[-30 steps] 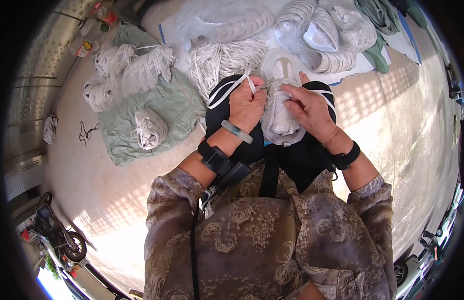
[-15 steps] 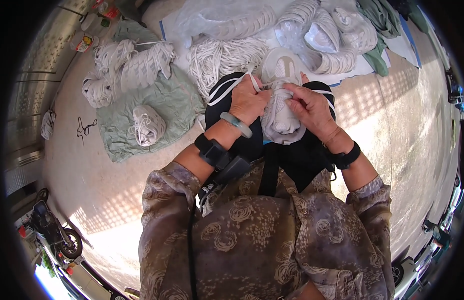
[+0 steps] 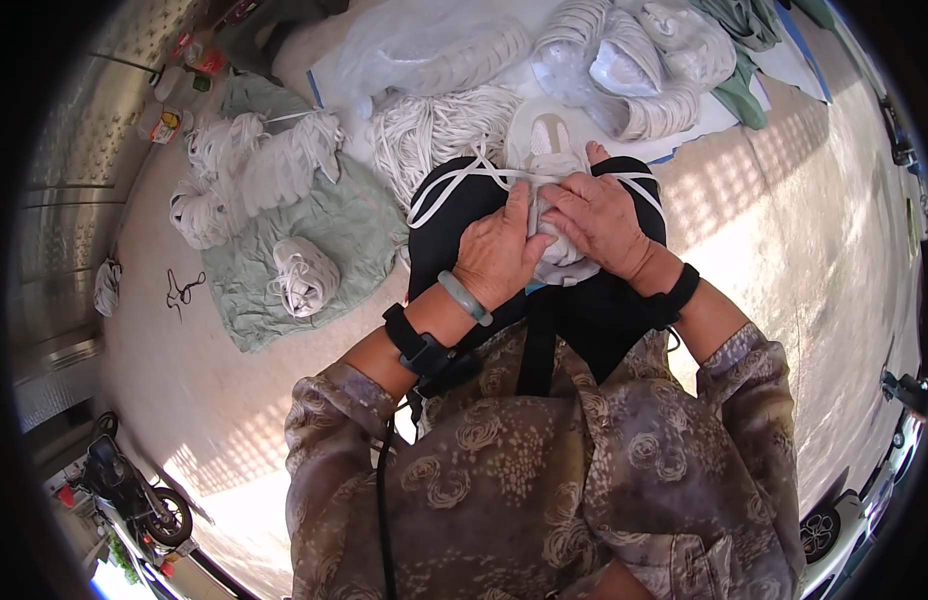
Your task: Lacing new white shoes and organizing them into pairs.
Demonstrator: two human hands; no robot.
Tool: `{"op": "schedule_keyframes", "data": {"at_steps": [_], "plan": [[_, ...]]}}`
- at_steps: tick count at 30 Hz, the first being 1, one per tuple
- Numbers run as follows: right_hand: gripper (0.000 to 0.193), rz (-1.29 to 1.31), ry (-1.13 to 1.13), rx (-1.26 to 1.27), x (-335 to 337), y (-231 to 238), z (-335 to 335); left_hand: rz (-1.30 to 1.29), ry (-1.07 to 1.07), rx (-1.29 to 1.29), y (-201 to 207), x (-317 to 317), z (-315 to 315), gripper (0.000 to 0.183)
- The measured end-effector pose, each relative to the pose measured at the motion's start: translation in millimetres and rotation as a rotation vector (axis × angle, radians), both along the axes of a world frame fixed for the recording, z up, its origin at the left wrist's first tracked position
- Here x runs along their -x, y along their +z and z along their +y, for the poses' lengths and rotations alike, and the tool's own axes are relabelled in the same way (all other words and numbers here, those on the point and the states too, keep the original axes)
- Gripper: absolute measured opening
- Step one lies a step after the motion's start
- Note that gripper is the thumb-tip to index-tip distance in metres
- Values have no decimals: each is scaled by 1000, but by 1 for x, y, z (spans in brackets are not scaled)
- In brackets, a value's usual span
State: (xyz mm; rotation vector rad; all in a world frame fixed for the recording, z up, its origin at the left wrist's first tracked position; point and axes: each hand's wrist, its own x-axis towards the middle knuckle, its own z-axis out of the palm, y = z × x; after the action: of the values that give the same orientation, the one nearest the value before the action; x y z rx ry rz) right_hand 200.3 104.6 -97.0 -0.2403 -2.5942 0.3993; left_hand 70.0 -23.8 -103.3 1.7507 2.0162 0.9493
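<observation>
Between my knees sits a white shoe [image 3: 562, 270], partly hidden under both hands. My left hand [image 3: 496, 252] grips its left side, fingers stretched along it and thumb bent inward over it. Across the shoe's right and upper part lies my right hand [image 3: 599, 225], its fingers bent onto the shoe and close to the left fingertips. A loose white lace [image 3: 482, 172] runs from the shoe, looping over my left thigh and over my right thigh. The shoe's far end, light beige and rounded, shows beyond the hands.
On a green cloth [image 3: 259, 330] at left lies another laced white shoe [image 3: 306, 277]. Bundled white shoe parts [image 3: 289, 160] are behind it. A heap of white laces [image 3: 439, 125] and plastic-wrapped white stacks [image 3: 654, 115] lie ahead. A motorcycle [image 3: 134, 490] stands far left.
My left hand has let go of the lace it was raising and come down onto the shoe's side. My right hand now lies flatter over the shoe. The laces spread over both thighs.
</observation>
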Motion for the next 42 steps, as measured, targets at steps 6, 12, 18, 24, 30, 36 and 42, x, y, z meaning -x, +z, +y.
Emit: {"op": "schedule_keyframes", "data": {"at_steps": [6,12,18,24,30,36,42], "plan": [[25,-44,4,65,10,-4,21,102,66,115,14,6,27,51],[19,-17,-69,58,8,5,12,166,131,76,6,-5,22,44],[13,-161,-151,206,25,15,2,39,204,61,0,3,19,40],[13,-158,-178,207,29,9,-5,-43,169,-4,-4,8,15,31],[16,-136,-150,72,35,5,-3,-93,69,-127,-20,18,19,36],[20,-238,-107,-263,28,28,-12,-94,108,-90,-13,9,19,41],[10,-202,-314,-33,-94,31,13,49,128,-8,-11,-1,16,43]]}}
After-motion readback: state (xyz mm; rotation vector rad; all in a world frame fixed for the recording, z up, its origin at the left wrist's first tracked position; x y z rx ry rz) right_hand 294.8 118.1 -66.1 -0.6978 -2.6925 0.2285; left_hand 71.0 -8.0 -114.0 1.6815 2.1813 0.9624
